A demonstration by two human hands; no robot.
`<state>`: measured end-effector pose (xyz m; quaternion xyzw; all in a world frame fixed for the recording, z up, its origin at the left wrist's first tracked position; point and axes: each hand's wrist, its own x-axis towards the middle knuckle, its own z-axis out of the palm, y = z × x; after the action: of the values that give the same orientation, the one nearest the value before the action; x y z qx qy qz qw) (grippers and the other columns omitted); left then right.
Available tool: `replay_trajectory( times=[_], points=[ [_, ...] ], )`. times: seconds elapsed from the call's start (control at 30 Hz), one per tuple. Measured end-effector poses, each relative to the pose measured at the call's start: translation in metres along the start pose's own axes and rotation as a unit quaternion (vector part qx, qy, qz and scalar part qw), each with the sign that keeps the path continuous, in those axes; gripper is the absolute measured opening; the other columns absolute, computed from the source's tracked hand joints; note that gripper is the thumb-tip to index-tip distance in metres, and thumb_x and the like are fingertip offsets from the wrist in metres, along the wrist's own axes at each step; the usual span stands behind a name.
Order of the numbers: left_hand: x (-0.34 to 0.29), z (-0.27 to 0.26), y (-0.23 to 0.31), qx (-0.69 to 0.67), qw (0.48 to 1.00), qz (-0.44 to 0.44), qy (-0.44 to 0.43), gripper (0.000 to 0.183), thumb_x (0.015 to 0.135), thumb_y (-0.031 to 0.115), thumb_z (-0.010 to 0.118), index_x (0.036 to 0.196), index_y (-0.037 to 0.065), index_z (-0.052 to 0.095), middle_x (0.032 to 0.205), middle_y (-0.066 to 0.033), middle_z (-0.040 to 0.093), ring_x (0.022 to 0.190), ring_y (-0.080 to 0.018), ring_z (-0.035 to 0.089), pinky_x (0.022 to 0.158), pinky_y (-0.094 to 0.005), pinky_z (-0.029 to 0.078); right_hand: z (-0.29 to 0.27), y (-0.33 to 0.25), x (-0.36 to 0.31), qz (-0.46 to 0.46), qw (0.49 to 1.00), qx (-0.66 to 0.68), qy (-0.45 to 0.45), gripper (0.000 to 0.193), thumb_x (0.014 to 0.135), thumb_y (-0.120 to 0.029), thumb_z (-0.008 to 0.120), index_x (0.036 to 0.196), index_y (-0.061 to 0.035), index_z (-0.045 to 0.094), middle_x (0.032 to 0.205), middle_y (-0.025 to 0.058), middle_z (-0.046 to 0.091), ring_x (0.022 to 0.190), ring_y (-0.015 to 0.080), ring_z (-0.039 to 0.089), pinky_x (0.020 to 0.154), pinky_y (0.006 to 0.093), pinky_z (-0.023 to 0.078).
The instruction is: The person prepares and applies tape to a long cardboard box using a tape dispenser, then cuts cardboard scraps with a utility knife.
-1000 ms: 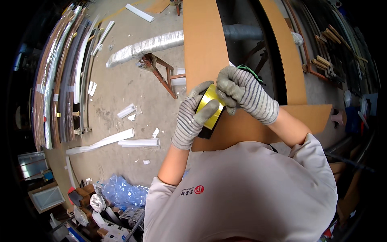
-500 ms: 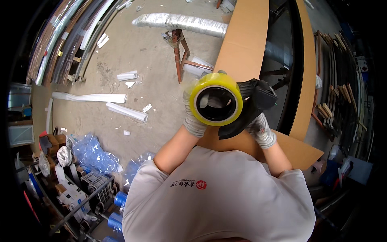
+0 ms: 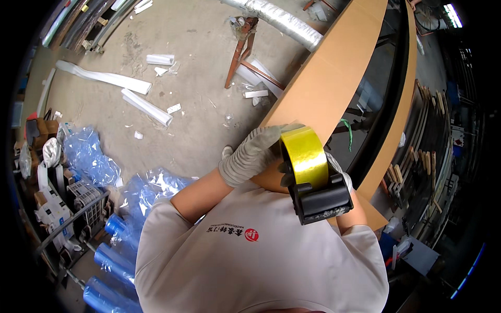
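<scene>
Head view: hands grip glossy yellow tape on black dispenser, right mostly hidden

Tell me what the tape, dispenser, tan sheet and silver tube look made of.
Tape: probably plastic film, yellow and glossy, given its bright highlights.
Dispenser: likely black plastic, ribbed and slightly shiny; some metal parts can't be ruled out.
Tan sheet: seemingly cardboard, from its matte, flat brown face.
Silver tube: crinkled, shiny wrap, foil or metallised plastic; its core is hidden.
</scene>
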<state>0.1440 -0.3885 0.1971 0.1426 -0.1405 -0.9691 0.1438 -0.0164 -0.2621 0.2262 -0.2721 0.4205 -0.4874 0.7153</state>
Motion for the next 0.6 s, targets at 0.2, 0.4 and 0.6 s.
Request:
replay_trajectory(
  times=[0.2, 0.4, 0.6],
  points=[
    [-0.003, -0.061, 0.011, -0.019, 0.999, 0.04, -0.006, 0.041, 0.083, 0.03, 0.063, 0.105, -0.005, 0.057, 0.099, -0.0143, 0.061, 0.093, -0.0206, 0.062, 0.083, -0.036, 0.052, 0.018, -0.008, 0.016, -0.216, 0.88, -0.412, -0.09, 0.079, 0.06, -0.028, 0.085, 0.124, -0.006, 0.045, 0.105, 0.0139, 0.059, 0.085, 0.033, 0.061, 0.076, 0.0403, 0.047],
    [-0.016, -0.098, 0.065, 0.183, 0.944, 0.142, 0.236, 0.03, 0.081, 0.015, 0.063, 0.098, -0.009, 0.059, 0.087, -0.0178, 0.065, 0.073, -0.0232, 0.067, 0.068, -0.0336, 0.059, 0.016, -0.018, -0.02, 0.181, 0.937, -0.247, 0.168, 0.05, 0.071, -0.032, 0.077, 0.103, 0.0026, 0.058, 0.082, 0.0026, 0.059, 0.077, 0.0093, 0.053, 0.071, 0.0247, 0.047],
    [0.021, -0.14, 0.055, 0.157, 0.914, 0.235, 0.291, 0.023, 0.079, 0.007, 0.068, 0.091, -0.01, 0.06, 0.073, -0.0139, 0.064, 0.062, -0.0209, 0.065, 0.057, -0.0317, 0.058, 0.011, -0.037, 0.007, 0.244, 0.918, -0.258, 0.176, 0.041, 0.076, -0.028, 0.073, 0.099, 0.0031, 0.061, 0.075, 0.0002, 0.057, 0.066, 0.0066, 0.049, 0.059, 0.0213, 0.043]
  ],
)
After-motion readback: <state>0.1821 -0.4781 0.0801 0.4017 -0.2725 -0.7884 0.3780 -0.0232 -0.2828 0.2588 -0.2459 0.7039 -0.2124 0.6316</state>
